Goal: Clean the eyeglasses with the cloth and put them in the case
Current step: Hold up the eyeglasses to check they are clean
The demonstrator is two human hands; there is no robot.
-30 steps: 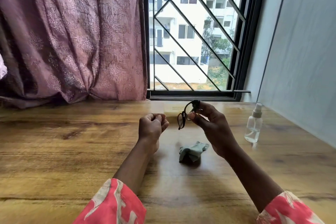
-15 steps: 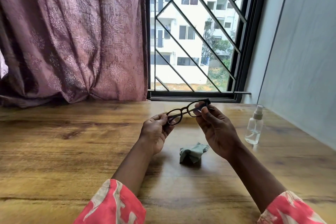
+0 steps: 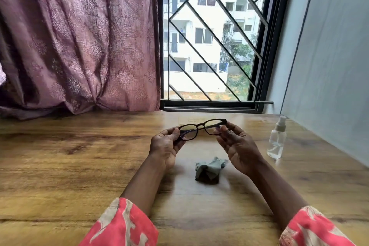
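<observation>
The eyeglasses (image 3: 201,129), dark-framed with clear lenses, are held up off the table (image 3: 79,166) just above the middle of the view, lenses facing the camera and the frame running nearly level, its right end a little higher. The left hand (image 3: 166,146) grasps the left end of the frame, thumb and fingers curled and pinching it at the lens edge. The right hand (image 3: 237,148) grasps the right end, fingertips pinching the frame near the hinge while the palm turns upward and inward. Both hands sit at about the same height, one at nine o'clock of the glasses and the other at three o'clock.

At six o'clock of the glasses, lying on the wood between the two forearms, is the cloth (image 3: 209,170), grey-green and crumpled into a loose heap, touched by neither hand. At three o'clock, beyond the right hand and well apart from it, a small clear spray bottle (image 3: 276,140) stands upright with a pale nozzle and a little liquid in the bottom.

At twelve o'clock, just behind the glasses, a pale flat rectangular thing with small print lies on the table; what it is I cannot tell. Behind it is a window (image 3: 211,46) with a black diagonal grille, a building showing through it. A mauve patterned curtain (image 3: 79,36) hangs at ten o'clock and a grey wall (image 3: 329,46) rises at two o'clock. Coral printed sleeves (image 3: 123,225) cover both forearms at the bottom edge.
</observation>
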